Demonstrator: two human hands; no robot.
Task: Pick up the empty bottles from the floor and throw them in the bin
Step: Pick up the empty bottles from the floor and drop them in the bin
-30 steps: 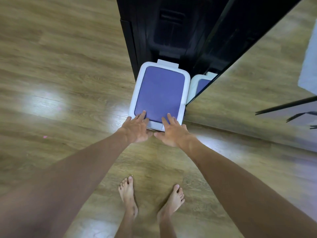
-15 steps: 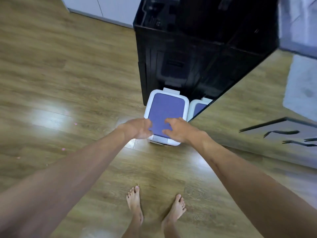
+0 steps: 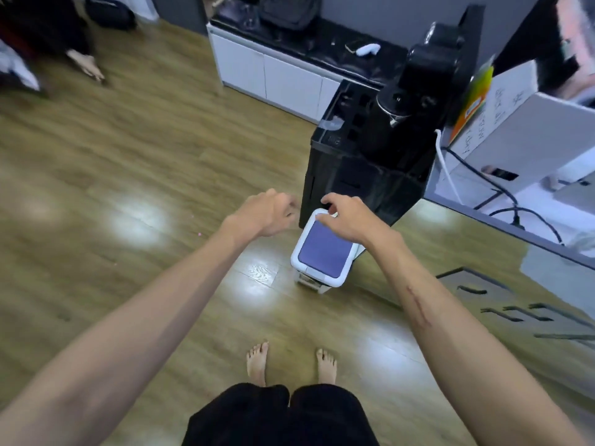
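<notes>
One lidded bin (image 3: 323, 252), white rim, purple flat lid, on wood-plank floor (image 3: 128, 162) against black cabinet (image 3: 363, 175). Left hand (image 3: 267, 212) and right hand (image 3: 346, 217) above: fingers loosely curled, holding nothing.

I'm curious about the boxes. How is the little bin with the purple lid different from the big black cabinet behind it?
The small white bin with a purple lid is low and pale; the tall glossy black cabinet towers over it, dark. The bin's lid is bare; the cabinet carries a black appliance. Both stand on the wooden floor.
</notes>
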